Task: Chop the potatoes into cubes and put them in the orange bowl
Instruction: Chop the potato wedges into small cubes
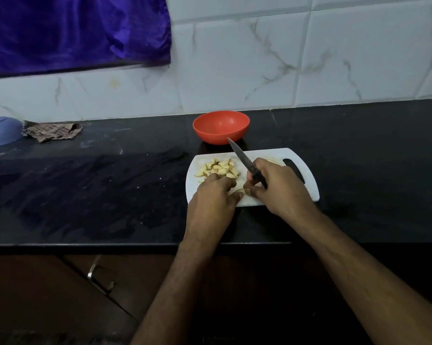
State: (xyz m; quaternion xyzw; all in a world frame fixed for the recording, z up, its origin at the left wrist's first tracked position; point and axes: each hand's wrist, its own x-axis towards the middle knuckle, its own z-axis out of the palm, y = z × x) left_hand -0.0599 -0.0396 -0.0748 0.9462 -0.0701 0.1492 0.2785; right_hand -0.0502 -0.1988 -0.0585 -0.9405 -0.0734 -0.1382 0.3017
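A white cutting board (307,180) lies on the black counter. On its left half sits a pile of pale potato cubes (218,168). My left hand (213,197) rests on the board's near part, fingers curled over a potato piece (240,191) that shows between both hands. My right hand (279,185) grips the black handle of a knife (238,154), whose blade points up and away toward the orange bowl (221,127). The bowl stands just behind the board and looks empty.
A blue bowl (1,131) and a crumpled checked cloth (52,131) lie at the far left by the tiled wall. A purple cloth (75,31) hangs above. Below the counter edge is a drawer with a metal handle (99,278).
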